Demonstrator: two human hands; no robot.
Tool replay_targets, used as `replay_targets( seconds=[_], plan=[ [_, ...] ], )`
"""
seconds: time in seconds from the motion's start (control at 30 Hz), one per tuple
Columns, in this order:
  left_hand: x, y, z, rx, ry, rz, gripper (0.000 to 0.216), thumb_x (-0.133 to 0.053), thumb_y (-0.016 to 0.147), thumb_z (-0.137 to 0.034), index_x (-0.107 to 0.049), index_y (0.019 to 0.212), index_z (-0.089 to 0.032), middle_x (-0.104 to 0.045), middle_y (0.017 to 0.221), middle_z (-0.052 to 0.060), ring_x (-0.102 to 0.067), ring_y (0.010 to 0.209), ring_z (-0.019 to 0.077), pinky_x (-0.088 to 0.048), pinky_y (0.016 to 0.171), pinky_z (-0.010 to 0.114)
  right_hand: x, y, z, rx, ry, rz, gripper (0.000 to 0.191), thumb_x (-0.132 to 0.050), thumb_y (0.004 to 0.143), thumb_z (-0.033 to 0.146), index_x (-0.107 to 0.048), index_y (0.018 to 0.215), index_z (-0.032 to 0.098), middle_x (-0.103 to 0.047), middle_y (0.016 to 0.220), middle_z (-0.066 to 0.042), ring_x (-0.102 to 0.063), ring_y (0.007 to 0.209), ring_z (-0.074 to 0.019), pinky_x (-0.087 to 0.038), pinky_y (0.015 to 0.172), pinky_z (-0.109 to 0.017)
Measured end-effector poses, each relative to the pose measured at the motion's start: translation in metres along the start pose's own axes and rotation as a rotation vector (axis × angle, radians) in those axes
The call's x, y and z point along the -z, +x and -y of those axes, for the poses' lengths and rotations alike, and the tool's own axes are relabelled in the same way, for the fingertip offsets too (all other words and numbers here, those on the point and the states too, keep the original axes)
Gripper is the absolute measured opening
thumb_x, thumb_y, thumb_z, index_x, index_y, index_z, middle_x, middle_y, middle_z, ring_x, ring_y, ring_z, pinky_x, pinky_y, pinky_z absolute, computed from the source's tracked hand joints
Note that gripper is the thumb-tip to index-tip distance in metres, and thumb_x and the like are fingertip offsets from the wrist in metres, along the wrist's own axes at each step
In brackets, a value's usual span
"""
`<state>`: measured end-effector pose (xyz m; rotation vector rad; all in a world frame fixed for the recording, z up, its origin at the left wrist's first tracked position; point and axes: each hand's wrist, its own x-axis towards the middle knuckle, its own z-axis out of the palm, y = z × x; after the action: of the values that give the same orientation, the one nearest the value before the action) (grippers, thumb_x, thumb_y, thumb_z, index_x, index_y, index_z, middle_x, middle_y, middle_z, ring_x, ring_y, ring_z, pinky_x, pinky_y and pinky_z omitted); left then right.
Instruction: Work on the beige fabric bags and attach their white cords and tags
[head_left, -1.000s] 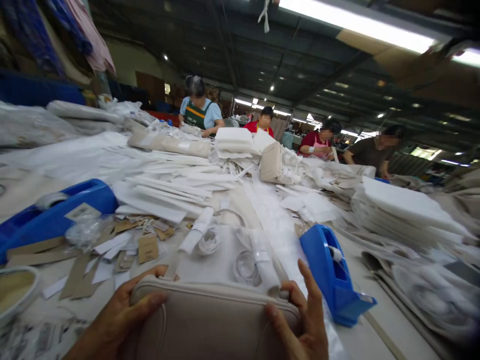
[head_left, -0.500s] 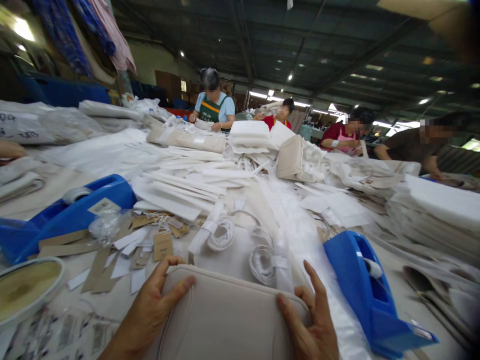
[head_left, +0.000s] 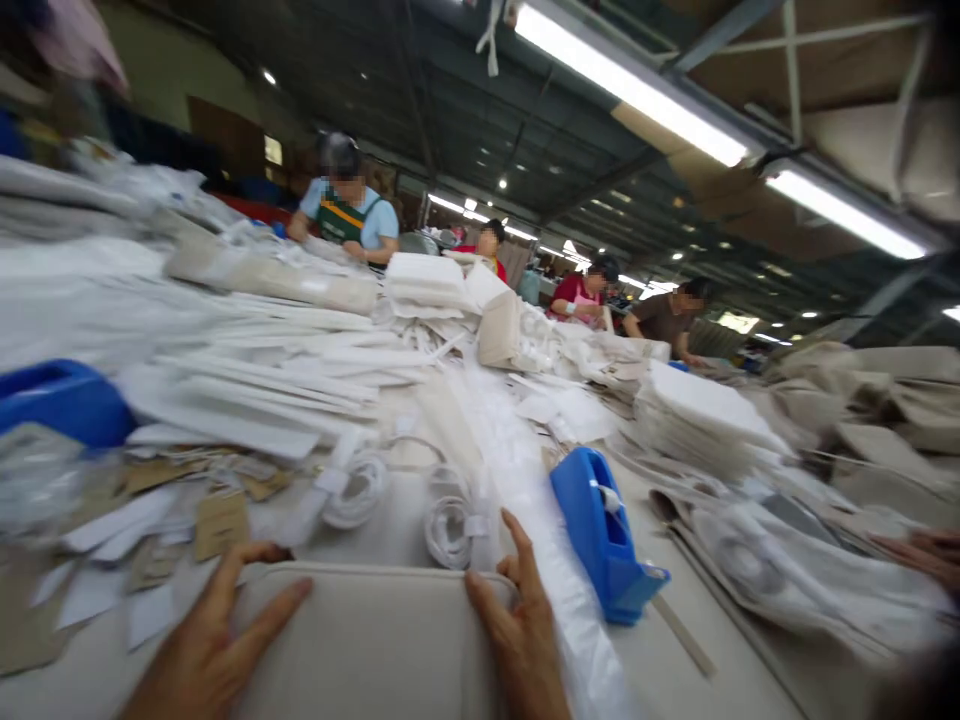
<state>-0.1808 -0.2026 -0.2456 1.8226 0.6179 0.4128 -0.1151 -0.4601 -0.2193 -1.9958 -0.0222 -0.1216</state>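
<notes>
A beige, soft-sided bag [head_left: 367,645] with rounded corners and a seamed edge is held between my hands at the bottom of the view. My left hand [head_left: 206,630] grips its upper left corner, thumb on the near face and fingers behind. At the upper right corner my right hand [head_left: 521,630] does likewise, its index finger pointing up off the bag. Just beyond lie two coiled straps wrapped in white film, the left coil [head_left: 356,490] and the right coil [head_left: 448,530]. The bag's lower part is cut off by the frame.
A blue tape dispenser [head_left: 600,535] stands to the right, another blue dispenser [head_left: 67,400] at left. Brown tags [head_left: 221,525] and white cards are scattered near my left hand. White foam sheets [head_left: 247,395] pile up ahead. Several co-workers stand across the table; another person's hand [head_left: 926,550] shows at right.
The view has swung to the right, so the table's things appear further left. Both hands keep hold of the bag's upper corners. A hand and more beige bags have come into view at right.
</notes>
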Motion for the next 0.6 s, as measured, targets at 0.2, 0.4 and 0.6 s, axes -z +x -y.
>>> replay_targets(
  seconds=[0.2,0.4,0.6],
  plan=[
    [-0.002,-0.027,0.004,-0.682,0.474,-0.208,0.032,-0.050,0.090,-0.022,-0.056,0.121,-0.029,-0.053,0.120,0.007,-0.050,0.111,0.0266,-0.042,0.097,0.043,0.002,-0.003,-0.018,0.061,-0.080,0.029,0.072,-0.056,0.084,0.062,-0.039,0.145,0.028,-0.058,0.086,-0.001,-0.059,0.068,-0.0198,-0.046,0.068,-0.033],
    [-0.007,-0.034,0.002,-0.803,0.585,-0.123,0.049,-0.043,0.084,0.001,-0.061,0.118,-0.029,-0.058,0.114,0.005,-0.044,0.106,0.0238,-0.035,0.093,0.040,-0.003,0.002,0.022,0.765,-0.516,-0.160,0.041,-0.052,0.090,0.035,-0.057,0.130,0.025,-0.059,0.106,-0.014,-0.053,0.097,-0.0333,-0.042,0.083,-0.050],
    [-0.002,-0.029,0.000,-0.825,0.663,-0.092,0.041,-0.046,0.087,-0.004,-0.060,0.117,-0.028,-0.059,0.114,0.003,-0.043,0.104,0.0237,-0.032,0.092,0.042,-0.059,0.015,0.086,1.065,-0.385,0.040,0.034,-0.042,0.091,0.012,-0.055,0.121,0.021,-0.055,0.114,-0.011,-0.050,0.103,-0.0265,-0.044,0.087,-0.045]
  ],
)
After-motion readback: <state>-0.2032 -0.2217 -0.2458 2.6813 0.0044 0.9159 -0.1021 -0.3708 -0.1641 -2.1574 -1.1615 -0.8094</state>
